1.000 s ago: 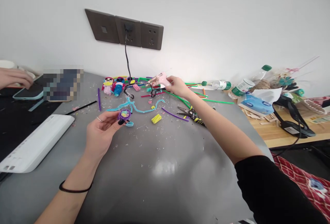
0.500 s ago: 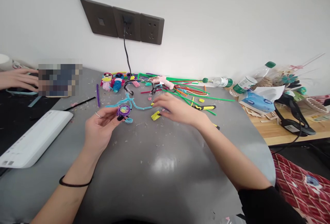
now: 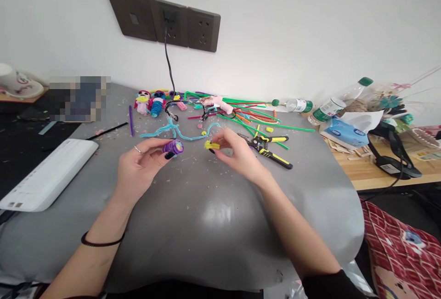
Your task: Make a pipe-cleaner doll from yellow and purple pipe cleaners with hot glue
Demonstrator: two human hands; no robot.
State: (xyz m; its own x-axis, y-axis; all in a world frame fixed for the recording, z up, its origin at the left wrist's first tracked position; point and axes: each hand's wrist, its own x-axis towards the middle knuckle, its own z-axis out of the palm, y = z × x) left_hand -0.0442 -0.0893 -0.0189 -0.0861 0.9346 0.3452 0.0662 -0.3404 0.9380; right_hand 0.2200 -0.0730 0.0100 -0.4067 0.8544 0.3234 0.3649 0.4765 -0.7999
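Co-worker's hand: visible at the far left half a second ago, now gone from view.
White box (image 3: 51, 172): lies along the left edge of the tabletop (image 3: 193, 253); its markings are too faint to read.
Left hand (image 3: 139, 163): pinches the purple coil (image 3: 174, 147) between thumb and fingers, above the tabletop.
Purple coil: has turned, its ribbed side now showing and its pastel-filled end facing rightward.
Yellow piece (image 3: 211, 145): no longer lying on the tabletop, it is raised in the right hand.
Pink glue gun (image 3: 220, 104): rests near the back edge, released within the last second.
Right hand (image 3: 237, 156): pinches the yellow piece, near the coil but apart from it; work seems to have passed from the glue gun to these two pieces.
Wire strippers (image 3: 257, 143): uncovered now, handles toward the right edge.
Lying bottle (image 3: 296, 105): near the back right corner; green-and-white label, wording illegible.
Tissue pack (image 3: 344, 132): beyond the right edge; its small blue logos cannot be read.
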